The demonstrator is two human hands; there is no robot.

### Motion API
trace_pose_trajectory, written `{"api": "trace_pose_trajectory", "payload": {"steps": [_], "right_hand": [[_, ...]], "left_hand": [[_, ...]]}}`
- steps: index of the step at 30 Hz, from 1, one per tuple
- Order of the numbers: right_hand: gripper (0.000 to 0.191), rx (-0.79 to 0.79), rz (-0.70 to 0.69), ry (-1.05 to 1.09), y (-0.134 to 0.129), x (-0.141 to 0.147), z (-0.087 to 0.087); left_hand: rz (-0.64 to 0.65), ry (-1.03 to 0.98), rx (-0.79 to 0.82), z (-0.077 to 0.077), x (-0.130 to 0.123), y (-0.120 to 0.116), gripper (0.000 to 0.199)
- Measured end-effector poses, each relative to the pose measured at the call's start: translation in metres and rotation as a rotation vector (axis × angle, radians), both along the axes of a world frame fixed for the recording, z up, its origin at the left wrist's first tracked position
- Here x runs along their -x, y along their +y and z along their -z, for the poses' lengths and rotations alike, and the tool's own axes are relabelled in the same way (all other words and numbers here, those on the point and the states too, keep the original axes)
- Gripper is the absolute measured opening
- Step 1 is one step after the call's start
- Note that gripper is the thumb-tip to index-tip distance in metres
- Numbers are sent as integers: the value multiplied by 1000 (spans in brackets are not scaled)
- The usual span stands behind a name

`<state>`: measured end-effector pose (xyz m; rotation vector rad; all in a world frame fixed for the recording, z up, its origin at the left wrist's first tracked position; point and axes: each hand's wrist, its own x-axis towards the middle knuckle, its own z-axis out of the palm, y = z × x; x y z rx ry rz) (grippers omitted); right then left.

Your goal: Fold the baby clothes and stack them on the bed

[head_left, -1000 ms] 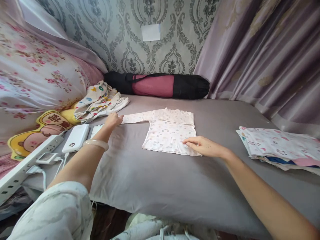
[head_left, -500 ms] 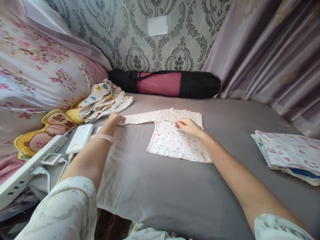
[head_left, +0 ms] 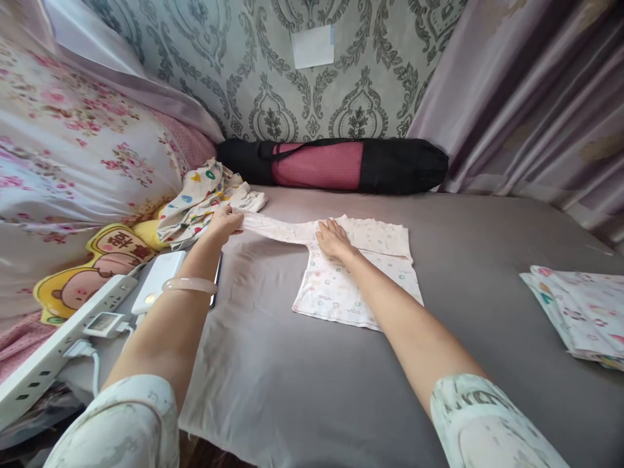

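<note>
On the grey sheet (head_left: 263, 364), a printed top (head_left: 324, 299) is being folded, looks like, sleeve (head_left: 273, 229) pinched in the left hand (head_left: 227, 222), its root pressed by the flattened right hand (head_left: 334, 239), so an inward tuck's probably needed.

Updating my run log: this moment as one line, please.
left hand: gripping sleeve | right hand: palm-down on shirt | nearby: crumpled garment, folded cloth

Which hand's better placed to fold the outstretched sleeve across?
Left, I'd say: the left hand already pinches the end of the sleeve. The right hand lies flat on the shirt near that sleeve's base, better suited to steadying.
</note>
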<state>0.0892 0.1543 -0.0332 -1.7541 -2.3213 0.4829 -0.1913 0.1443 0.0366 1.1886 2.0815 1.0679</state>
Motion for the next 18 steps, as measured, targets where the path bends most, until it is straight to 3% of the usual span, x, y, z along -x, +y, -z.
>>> {"api": "trace_pose_trajectory", "payload": {"steps": [3,8,11,18], "right_hand": [[61,10,46,-44,-3,8,1],[63,12,65,-99,-8,13,-2],[64,-16,83,-108,-9,15,-1],[59,47,35,60,-3,5,-7]], "left_hand": [[8,-111,-67,2,2,0,12],[26,-56,-277,-3,-2,4,11],[85,-20,-388,-18,-15,4,9],[188,-173,-313,-61,-78,-2,9]]}}
